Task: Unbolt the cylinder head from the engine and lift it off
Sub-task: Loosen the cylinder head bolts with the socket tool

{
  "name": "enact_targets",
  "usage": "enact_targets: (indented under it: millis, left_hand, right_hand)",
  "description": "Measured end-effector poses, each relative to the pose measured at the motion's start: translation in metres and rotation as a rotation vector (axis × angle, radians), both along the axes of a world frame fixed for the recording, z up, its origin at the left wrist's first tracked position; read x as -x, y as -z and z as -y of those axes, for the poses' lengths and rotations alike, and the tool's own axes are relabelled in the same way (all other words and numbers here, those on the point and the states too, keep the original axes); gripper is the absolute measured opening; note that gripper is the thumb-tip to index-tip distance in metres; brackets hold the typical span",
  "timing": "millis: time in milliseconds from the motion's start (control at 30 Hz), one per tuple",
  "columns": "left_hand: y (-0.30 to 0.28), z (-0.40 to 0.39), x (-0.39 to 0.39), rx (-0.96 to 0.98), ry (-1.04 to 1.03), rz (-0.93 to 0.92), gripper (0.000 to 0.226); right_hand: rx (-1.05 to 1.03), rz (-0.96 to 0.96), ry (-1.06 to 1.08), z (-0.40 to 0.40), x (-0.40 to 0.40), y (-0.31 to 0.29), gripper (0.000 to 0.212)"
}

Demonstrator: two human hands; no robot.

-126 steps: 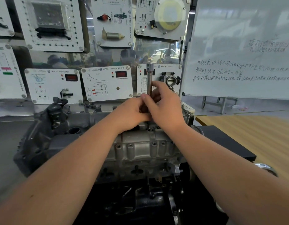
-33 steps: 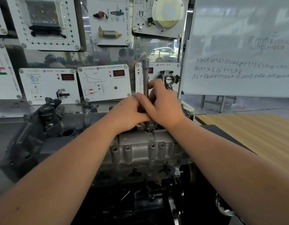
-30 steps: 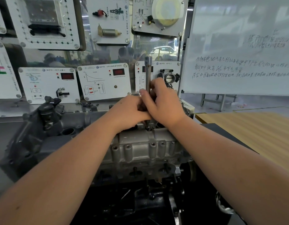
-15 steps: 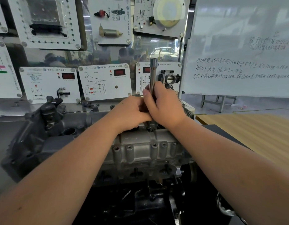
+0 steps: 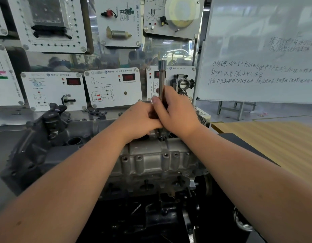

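Note:
The grey cylinder head [image 5: 151,158] sits on the dark engine block [image 5: 165,213] in the middle of the view. A long steel socket extension [image 5: 161,79] stands upright with its lower tip [image 5: 159,136] set into the top of the head. My right hand [image 5: 178,113] grips the shaft about halfway up, fingers and thumb wrapped round it. My left hand [image 5: 139,120] is curled round the lower part of the same shaft, pressed against the right hand. The bolt under the tip is hidden by my hands.
A dark cover and bracket [image 5: 46,123] occupy the engine's left end. Training panels [image 5: 113,86] with a throttle body [image 5: 184,84] line the wall behind. A whiteboard [image 5: 257,50] stands at the right, above a wooden table [image 5: 274,142].
The extension's top has wobbled slightly left and right between frames while both hands kept their hold on the shaft. The view shifted a little; the engine has not moved.

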State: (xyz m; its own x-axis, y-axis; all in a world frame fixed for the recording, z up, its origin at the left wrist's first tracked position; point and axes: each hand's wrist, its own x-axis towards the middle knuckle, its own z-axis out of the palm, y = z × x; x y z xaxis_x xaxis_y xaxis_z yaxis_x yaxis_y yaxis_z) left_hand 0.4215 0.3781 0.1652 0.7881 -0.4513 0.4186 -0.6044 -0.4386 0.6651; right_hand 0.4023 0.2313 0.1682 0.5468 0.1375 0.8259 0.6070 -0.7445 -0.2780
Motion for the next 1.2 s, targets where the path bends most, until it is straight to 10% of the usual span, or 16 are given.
enact_targets:
  millis: [1200]
  left_hand:
    - [-0.0013,-0.0010,0.0030,-0.037,0.011,0.061,0.019]
  right_hand:
    - [0.016,0.031,-0.017,0.0015,0.0043,-0.0014,0.027]
